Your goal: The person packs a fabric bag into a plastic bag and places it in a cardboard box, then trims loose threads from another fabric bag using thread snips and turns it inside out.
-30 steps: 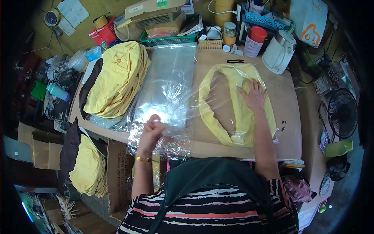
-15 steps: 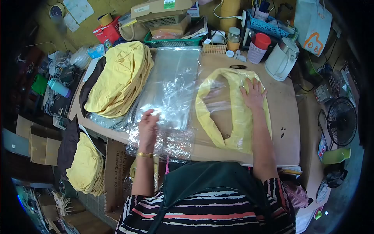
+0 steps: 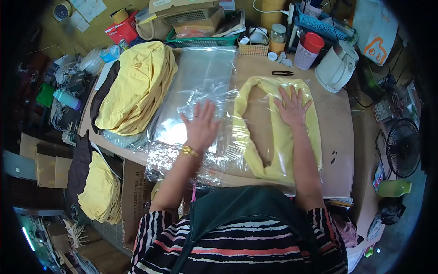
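Note:
A folded yellow fabric piece (image 3: 284, 157), shaped like a loop with an oval gap, lies on the table under shiny clear plastic, apparently inside a bag. My right hand (image 3: 293, 108) rests flat on its upper right part with the fingers spread. To the left is a stack of clear plastic bags (image 3: 207, 68), crinkled and shiny at the near edge. Over that stack my left hand (image 3: 201, 128) is spread open, palm down; whether it presses on the plastic I cannot tell.
A pile of yellow fabric pieces (image 3: 137, 91) lies at the table's left, with another yellow bundle (image 3: 99, 187) lower left. Black thread snips (image 3: 282, 73), a white kettle (image 3: 336, 66), a red-topped cup (image 3: 309, 50) and a green basket (image 3: 205, 42) stand toward the back. A fan (image 3: 403, 147) is at right.
My left hand has moved right and forward and opened flat from a curled shape. Clear plastic now reaches over the yellow piece more smoothly. My right hand stays spread on it.

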Available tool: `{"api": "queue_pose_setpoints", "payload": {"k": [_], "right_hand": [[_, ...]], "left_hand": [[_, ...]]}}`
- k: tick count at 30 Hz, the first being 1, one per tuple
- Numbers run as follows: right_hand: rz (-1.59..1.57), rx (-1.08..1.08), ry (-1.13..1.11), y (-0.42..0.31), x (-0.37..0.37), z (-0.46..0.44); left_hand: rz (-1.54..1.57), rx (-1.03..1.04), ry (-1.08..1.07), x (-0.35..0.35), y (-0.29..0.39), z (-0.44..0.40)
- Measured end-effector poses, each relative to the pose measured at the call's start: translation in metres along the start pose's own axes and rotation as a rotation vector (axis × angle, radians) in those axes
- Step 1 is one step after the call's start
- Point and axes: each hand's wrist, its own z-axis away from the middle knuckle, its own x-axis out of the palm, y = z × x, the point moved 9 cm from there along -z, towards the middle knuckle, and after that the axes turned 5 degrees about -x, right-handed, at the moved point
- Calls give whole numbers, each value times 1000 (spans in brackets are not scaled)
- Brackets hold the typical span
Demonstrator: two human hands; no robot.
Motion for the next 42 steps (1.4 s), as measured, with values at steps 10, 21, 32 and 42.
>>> {"api": "queue_pose_setpoints", "payload": {"k": [10,21,32,42], "right_hand": [[-476,-35,21,47,-86,30],[-728,98,36,76,-73,102],[-871,-933,-32,-324,-242,129],[-341,-1478,-525,-588,70,254]], "left_hand": [[198,-112,614,-94,-44,55],[980,1,176,-65,-96,43],[1686,-612,-252,-8,-322,321],[1487,-1716,-300,172,-362,642]]}}
